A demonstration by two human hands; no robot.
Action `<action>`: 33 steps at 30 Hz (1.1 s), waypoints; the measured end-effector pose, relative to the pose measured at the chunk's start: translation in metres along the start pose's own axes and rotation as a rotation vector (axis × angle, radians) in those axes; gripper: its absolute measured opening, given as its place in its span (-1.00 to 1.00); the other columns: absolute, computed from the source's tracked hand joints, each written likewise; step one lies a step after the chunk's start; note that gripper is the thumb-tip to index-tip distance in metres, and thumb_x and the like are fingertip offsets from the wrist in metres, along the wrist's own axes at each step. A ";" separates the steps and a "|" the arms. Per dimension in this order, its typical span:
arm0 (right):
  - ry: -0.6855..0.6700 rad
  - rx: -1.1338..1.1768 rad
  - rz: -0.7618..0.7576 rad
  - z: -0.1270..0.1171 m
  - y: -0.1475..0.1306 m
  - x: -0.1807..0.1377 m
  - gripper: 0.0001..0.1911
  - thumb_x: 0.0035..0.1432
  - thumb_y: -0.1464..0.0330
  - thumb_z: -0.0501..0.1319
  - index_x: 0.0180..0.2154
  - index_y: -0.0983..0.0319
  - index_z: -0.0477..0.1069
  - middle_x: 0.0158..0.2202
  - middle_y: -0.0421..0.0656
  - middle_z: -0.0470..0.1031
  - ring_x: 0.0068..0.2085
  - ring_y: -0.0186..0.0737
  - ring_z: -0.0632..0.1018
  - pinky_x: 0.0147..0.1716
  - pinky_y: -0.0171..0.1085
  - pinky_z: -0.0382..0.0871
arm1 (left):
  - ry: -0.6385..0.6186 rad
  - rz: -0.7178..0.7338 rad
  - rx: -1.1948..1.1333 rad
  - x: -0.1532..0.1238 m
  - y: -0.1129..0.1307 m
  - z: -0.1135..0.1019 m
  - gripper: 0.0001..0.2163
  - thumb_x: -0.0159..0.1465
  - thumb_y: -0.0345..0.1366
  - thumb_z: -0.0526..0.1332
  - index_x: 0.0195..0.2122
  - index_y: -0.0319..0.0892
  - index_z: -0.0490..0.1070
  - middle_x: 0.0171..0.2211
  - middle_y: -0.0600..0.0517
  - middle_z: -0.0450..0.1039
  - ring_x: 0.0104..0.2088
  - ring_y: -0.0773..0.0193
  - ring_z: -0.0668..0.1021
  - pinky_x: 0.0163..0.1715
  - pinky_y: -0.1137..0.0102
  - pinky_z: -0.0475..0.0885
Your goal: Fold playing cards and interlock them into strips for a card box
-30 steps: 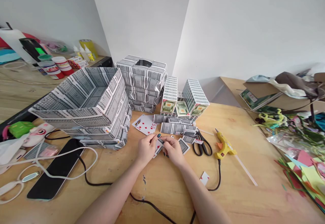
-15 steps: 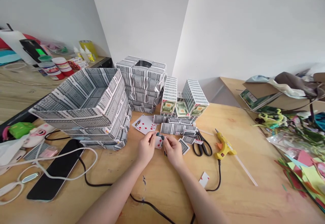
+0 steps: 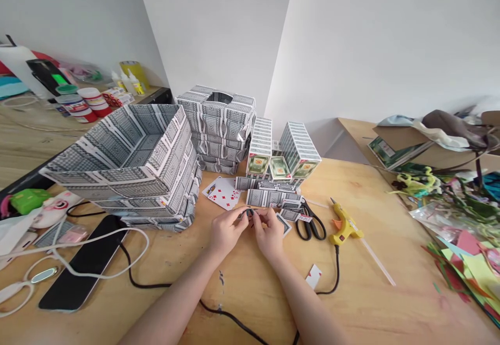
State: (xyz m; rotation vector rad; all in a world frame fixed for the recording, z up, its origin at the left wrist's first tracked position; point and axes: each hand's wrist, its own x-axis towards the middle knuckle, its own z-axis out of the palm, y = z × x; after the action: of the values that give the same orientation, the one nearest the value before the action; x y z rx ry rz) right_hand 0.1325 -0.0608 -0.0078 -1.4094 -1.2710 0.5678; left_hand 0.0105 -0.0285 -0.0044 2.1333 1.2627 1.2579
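My left hand [image 3: 227, 232] and my right hand [image 3: 269, 234] meet over the middle of the wooden table, fingers pinched on one playing card [image 3: 250, 212]. Only a thin dark and pale strip of that card shows between the fingertips; the rest is hidden. Just beyond the hands lie face-up diamond cards [image 3: 222, 194] and a row of folded cards [image 3: 269, 197] with grey patterned backs. Beside my right hand are a loose card [image 3: 285, 224] and black-handled scissors [image 3: 311, 228], partly covered by cards.
A yellow glue gun [image 3: 344, 226] with a black cord lies to the right. An open box made of folded cards [image 3: 156, 178] stands left, another card-built box [image 3: 219, 131] behind. Card packs [image 3: 260, 149] are stacked at the back. A phone [image 3: 84, 264] and white cable lie left.
The card between my hands has tilted or folded, so its red-marked face no longer shows. My fingers have come slightly closer together. The view has shifted slightly.
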 end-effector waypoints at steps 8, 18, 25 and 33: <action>0.040 -0.067 0.016 0.000 0.003 -0.001 -0.83 0.12 0.27 0.07 -0.43 0.21 0.28 -0.47 -0.14 0.49 -0.46 -0.27 0.48 -0.43 -0.30 0.35 | -0.037 0.053 0.104 -0.001 0.001 -0.002 -0.78 0.16 -0.36 0.06 -0.22 -0.14 0.44 -0.39 0.03 0.55 -0.43 0.34 0.55 -0.36 0.51 0.41; 0.068 -0.024 0.035 -0.001 0.002 0.000 -0.84 0.12 0.27 0.06 -0.39 0.21 0.30 -0.47 -0.13 0.47 -0.47 -0.27 0.48 -0.46 -0.31 0.36 | -0.102 0.055 0.086 -0.002 0.001 -0.002 -0.72 0.15 -0.41 0.02 -0.16 -0.14 0.40 -0.35 0.03 0.55 -0.42 0.35 0.56 -0.35 0.51 0.43; 0.020 -0.060 -0.030 -0.002 0.000 0.000 -0.86 0.15 0.33 0.01 -0.34 0.20 0.30 -0.45 -0.12 0.48 -0.45 -0.26 0.50 -0.42 -0.29 0.38 | -0.051 0.027 -0.010 0.001 0.002 -0.002 -0.78 0.16 -0.36 0.07 -0.20 -0.14 0.43 -0.30 0.01 0.54 -0.35 0.32 0.57 -0.27 0.47 0.46; -0.007 -0.232 -0.069 0.000 0.002 -0.004 -0.89 0.11 0.35 0.03 -0.33 0.21 0.29 -0.41 -0.11 0.53 -0.44 -0.26 0.54 -0.44 -0.32 0.36 | 0.026 -0.008 -0.040 0.003 0.002 -0.004 -0.88 0.14 -0.28 0.16 -0.37 -0.14 0.48 -0.41 0.05 0.56 -0.43 0.33 0.57 -0.36 0.49 0.47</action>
State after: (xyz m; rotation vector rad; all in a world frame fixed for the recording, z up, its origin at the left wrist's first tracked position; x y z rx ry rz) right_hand 0.1316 -0.0641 -0.0108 -1.5478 -1.4209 0.3881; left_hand 0.0094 -0.0274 0.0006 2.0889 1.2444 1.3009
